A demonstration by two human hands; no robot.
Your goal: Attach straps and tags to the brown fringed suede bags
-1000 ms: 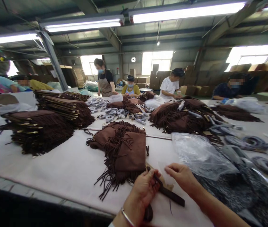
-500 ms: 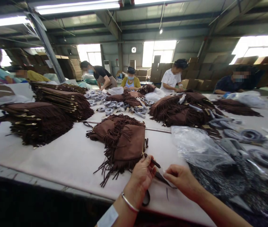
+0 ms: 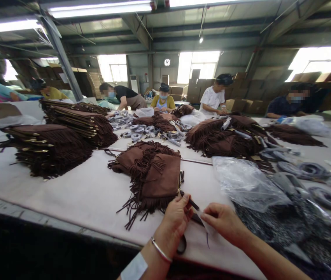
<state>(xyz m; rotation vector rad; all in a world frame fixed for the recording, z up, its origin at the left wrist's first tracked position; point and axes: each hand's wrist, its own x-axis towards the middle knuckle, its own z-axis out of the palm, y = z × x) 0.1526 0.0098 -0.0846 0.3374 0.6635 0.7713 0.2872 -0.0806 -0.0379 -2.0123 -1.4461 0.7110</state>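
A brown fringed bag (image 3: 162, 177) lies on the table in front of me, its zipped edge facing right. At its lower right corner, my left hand (image 3: 177, 216) is closed on a dark brown leather strap, pinched between thumb and fingers. Just to the right, my right hand (image 3: 225, 222) pinches a thin whitish slip (image 3: 204, 222) near the strap's end. Whether the slip is paper or plastic I cannot tell. Under my left hand lies a dark tool with a black loop handle (image 3: 182, 245), probably scissors, mostly hidden.
Stacked fringed bags (image 3: 48, 149) stand at the left. Another heap of bags (image 3: 226, 136) lies right of centre, beside clear plastic (image 3: 247, 182) and wrapped coiled straps (image 3: 311, 169). Several people work across the table (image 3: 74, 190).
The whitish slip now hangs more visibly below my right fingers. Both hands stay almost in place by the bag's corner; the view has shifted slightly.
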